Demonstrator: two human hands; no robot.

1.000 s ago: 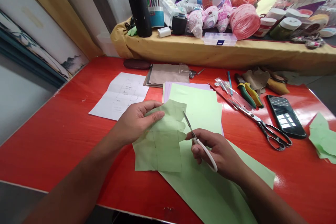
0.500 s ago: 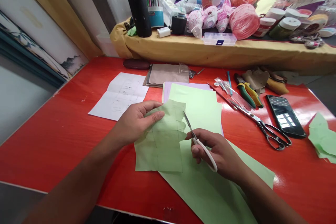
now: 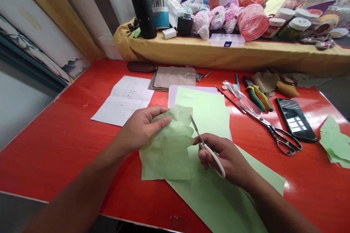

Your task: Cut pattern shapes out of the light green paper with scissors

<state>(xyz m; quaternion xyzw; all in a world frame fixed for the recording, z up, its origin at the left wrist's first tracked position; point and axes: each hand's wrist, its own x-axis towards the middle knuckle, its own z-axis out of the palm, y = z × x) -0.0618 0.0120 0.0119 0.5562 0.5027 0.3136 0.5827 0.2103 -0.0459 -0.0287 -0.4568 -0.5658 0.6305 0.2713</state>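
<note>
My left hand (image 3: 140, 128) pinches the upper left part of a light green paper piece (image 3: 168, 149) marked with pencil lines, thumb on top. My right hand (image 3: 226, 158) is closed round the white handles of small scissors (image 3: 203, 145). Their blades point up and left at the piece's right edge, where curved shapes are cut into it. Under both lies a large green sheet (image 3: 218, 189) on the red table (image 3: 68, 131).
A white drawing sheet (image 3: 124, 100) lies at the left, a green and lilac paper stack (image 3: 202, 102) behind. Large black scissors (image 3: 273, 131), pliers (image 3: 258, 98), a phone (image 3: 295, 120) and green scraps (image 3: 335, 142) lie right. A cluttered yellow shelf (image 3: 232, 51) runs along the back.
Hardly anything has moved: the view has shifted slightly and the green piece has turned a touch in my left hand. The scissors stay at its right edge.
</note>
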